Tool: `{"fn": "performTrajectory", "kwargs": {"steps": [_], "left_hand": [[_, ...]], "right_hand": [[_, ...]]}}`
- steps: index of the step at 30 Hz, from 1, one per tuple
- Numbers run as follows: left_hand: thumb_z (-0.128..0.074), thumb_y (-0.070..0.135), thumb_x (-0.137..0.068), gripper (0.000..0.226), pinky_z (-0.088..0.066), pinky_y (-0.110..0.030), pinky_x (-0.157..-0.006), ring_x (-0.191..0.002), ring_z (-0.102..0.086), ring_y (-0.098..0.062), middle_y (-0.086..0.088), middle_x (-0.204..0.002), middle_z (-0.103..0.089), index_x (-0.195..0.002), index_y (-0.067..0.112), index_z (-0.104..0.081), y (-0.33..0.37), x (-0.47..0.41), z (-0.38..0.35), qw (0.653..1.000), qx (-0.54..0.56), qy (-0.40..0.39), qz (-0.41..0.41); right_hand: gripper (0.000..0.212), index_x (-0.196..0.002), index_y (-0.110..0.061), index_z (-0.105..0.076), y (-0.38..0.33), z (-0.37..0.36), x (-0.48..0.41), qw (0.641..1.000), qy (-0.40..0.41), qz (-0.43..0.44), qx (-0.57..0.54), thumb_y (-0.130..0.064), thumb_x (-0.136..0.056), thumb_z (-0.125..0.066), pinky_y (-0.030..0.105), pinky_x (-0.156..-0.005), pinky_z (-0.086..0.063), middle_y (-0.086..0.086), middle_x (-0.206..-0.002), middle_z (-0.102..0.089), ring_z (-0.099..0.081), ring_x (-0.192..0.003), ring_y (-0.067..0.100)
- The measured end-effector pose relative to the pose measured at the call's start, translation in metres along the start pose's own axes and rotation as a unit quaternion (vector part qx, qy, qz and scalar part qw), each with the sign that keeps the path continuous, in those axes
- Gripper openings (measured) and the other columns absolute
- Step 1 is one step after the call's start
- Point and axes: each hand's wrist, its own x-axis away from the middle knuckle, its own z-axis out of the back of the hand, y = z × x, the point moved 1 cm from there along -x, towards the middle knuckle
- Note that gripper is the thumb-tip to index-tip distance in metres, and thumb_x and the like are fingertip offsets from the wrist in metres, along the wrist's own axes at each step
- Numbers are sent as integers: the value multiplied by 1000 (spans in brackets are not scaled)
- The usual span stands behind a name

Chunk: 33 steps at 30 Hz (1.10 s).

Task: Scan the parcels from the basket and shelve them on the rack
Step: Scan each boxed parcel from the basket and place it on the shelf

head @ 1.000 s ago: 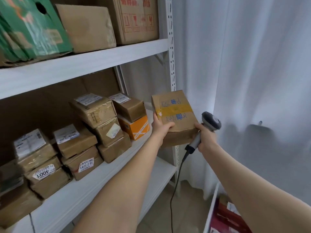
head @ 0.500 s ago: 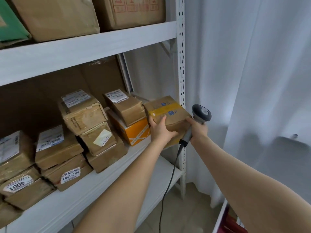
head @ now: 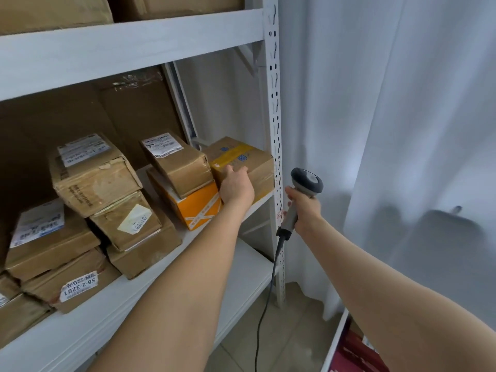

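A brown cardboard parcel with a yellow tape band sits at the right end of the rack's middle shelf, beside the upright post. My left hand rests on its front left corner, fingers curled over the top edge. My right hand is apart from the parcel, just right of the post, and grips a grey corded barcode scanner with its head up. The basket's white rim shows at the bottom right, with red packages inside.
Several labelled brown parcels are stacked along the shelf to the left, next to an orange box carrying a brown one. The perforated white post stands between my hands. Above, another shelf holds boxes. A white curtain hangs on the right.
The parcel went from mid-air in both hands onto the shelf's right end. My right hand let go of it and pulled back to the right with the scanner; my left hand stayed on it.
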Motion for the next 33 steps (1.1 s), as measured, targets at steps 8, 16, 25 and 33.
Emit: {"fn": "performTrajectory", "kwargs": {"steps": [8, 16, 25, 33], "left_hand": [[-47, -7, -90, 75, -44, -38, -100, -136, -37, -33, -8, -160, 5, -152, 22, -17, -5, -10, -7, 997, 43, -71, 5], [-55, 10, -90, 55, -44, -37, -97, -125, -46, -31, -9, -151, -17, -142, 19, -38, 4, 34, -9, 995, 42, -73, -46], [-52, 21, -91, 48, -47, -38, -95, -114, -51, -32, -15, -142, -27, -138, 15, -43, 20, 126, -30, 961, 16, -263, -77], [-51, 19, -92, 48, -39, -39, -106, -124, -44, -36, -19, -146, -25, -138, 11, -43, 50, 234, -61, 925, -19, -348, -154]], "right_hand": [[19, -94, -14, -59, 5, 7, 3, 1000, -4, -20, 16, -15, -82, -75, 43, -90, -50, 3, -85, -61, -56, -77, 17], [11, -84, -12, -61, 12, 31, 36, 1000, 7, -22, -14, -10, -84, -72, 37, -80, -52, 5, -78, -62, -57, -69, 16], [10, -81, -9, -59, 34, 113, 119, 993, 58, -40, -97, -5, -87, -66, 29, -59, -49, 4, -60, -56, -53, -55, 15], [13, -77, -11, -59, 79, 219, 184, 968, 169, -61, -177, -9, -84, -70, 27, -52, -48, 0, -46, -54, -51, -41, 13]]}}
